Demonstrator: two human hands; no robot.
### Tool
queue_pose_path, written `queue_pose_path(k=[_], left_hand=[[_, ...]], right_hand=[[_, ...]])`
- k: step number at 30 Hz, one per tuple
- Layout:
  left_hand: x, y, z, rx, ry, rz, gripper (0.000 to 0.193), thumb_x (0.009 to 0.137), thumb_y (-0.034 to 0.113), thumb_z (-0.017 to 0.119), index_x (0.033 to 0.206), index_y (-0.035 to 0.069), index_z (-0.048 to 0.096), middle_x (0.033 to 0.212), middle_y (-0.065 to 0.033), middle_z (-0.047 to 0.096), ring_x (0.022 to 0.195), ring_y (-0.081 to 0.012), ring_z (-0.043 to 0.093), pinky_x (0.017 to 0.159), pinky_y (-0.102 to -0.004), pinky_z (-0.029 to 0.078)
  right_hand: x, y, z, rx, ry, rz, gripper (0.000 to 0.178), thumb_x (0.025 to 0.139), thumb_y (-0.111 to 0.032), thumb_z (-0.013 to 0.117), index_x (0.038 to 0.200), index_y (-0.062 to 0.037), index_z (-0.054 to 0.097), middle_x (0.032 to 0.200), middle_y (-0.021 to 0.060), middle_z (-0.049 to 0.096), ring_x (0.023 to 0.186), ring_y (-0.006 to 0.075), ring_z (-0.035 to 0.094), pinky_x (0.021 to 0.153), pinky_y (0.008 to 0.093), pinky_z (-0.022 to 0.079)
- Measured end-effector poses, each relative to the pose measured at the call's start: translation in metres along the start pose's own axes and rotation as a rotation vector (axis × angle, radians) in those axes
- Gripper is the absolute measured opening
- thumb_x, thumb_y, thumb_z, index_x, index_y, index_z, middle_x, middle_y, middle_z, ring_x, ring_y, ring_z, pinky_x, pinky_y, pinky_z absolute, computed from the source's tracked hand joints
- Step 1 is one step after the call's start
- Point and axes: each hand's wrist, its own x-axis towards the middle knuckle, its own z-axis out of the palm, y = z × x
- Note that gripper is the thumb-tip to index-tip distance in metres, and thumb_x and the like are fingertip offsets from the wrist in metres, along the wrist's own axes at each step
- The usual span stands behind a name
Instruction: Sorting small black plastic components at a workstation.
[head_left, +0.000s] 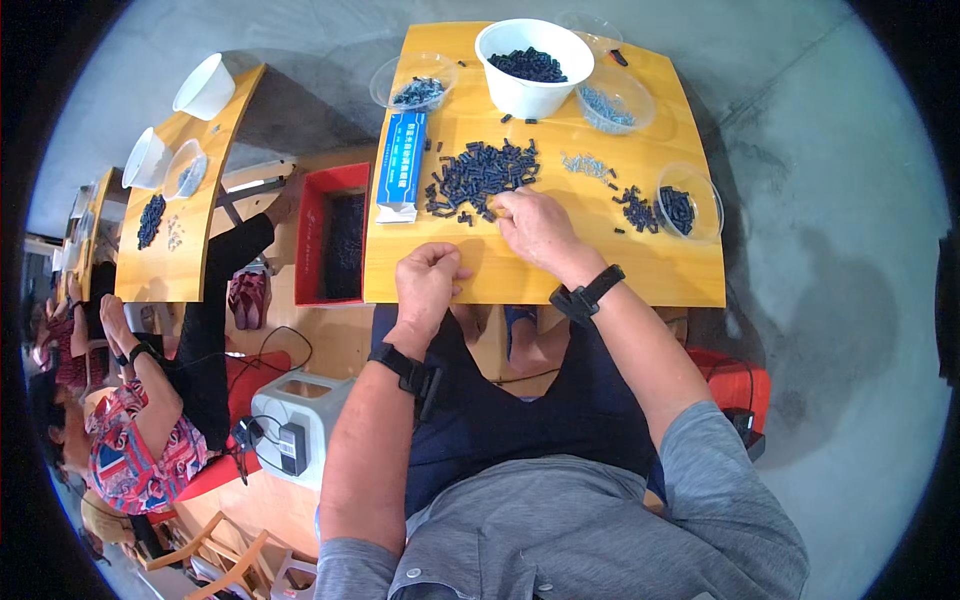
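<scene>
A heap of small black plastic pieces (480, 175) is spread over the middle of the wooden table. My right hand (540, 232) reaches to its near edge, thumb and fingers pinched together by the pieces; what they hold, if anything, is too small to make out. Close to the table's front edge is my left hand (428, 282), its fingers curled in against the thumb, their contents hidden. Beyond my right hand lie loose small silvery metal parts (588, 165). A smaller cluster of black pieces (638, 210) sits to the right.
A white tub (510, 92) of black pieces stands at the back. Clear bowls hold mixed parts (418, 92), metal parts (606, 108) and black pieces (678, 212). A blue-and-white box (402, 165) lies left; a red bin (331, 235) stands beside the table. Another person (150, 420) sits at left.
</scene>
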Motion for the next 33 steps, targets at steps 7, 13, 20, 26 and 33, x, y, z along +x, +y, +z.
queue_pose_path(k=[7,13,20,26,33], left_hand=[[-0.001,0.001,0.001,-0.022,0.001,0.003,0.013,0.087,0.008,0.059,0.094,-0.002,0.064,0.085,-0.0067,0.065,0.071,-0.014,0.067,0.053,-0.0224,0.048],[0.0,-0.001,0.002,-0.01,-0.003,0.014,0.011,0.086,0.007,0.06,0.092,-0.002,0.063,0.084,-0.0062,0.065,0.07,-0.013,0.065,0.053,-0.0219,0.047],[0.005,-0.005,0.002,0.065,-0.011,0.04,0.01,0.083,0.004,0.061,0.091,-0.002,0.063,0.081,-0.0058,0.065,0.069,-0.0117,0.064,0.054,-0.0215,0.047],[0.006,-0.007,0.005,0.081,0.012,0.07,0.009,0.082,0.003,0.062,0.09,-0.002,0.063,0.08,-0.0058,0.065,0.068,-0.0115,0.064,0.054,-0.0219,0.047],[0.006,-0.009,0.004,0.045,0.016,0.071,0.008,0.083,0.003,0.062,0.089,-0.003,0.062,0.079,-0.0064,0.065,0.067,-0.0114,0.064,0.053,-0.0216,0.047]], right_hand=[[0.002,0.0,-0.003,0.067,0.029,-0.081,0.02,0.078,-0.009,0.06,0.098,-0.0054,0.064,0.086,0.018,0.062,0.082,0.0371,0.061,0.073,0.0452,0.049],[-0.001,-0.001,0.0,0.025,0.066,-0.095,0.022,0.078,-0.011,0.061,0.099,-0.0036,0.063,0.087,0.0186,0.062,0.082,0.0374,0.061,0.073,0.0449,0.049],[-0.018,-0.017,0.001,-0.008,0.07,-0.127,0.026,0.077,-0.017,0.067,0.098,-0.0019,0.064,0.09,0.018,0.063,0.082,0.0358,0.062,0.072,0.0432,0.049],[-0.008,-0.017,0.006,-0.043,0.054,-0.118,0.016,0.08,-0.018,0.063,0.082,-0.0029,0.058,0.08,0.0164,0.06,0.077,0.0359,0.061,0.066,0.0463,0.049],[0.0,-0.023,0.007,-0.071,0.11,-0.126,0.015,0.082,-0.017,0.062,0.087,-0.0035,0.057,0.081,0.0161,0.06,0.076,0.0356,0.061,0.065,0.0463,0.049]])
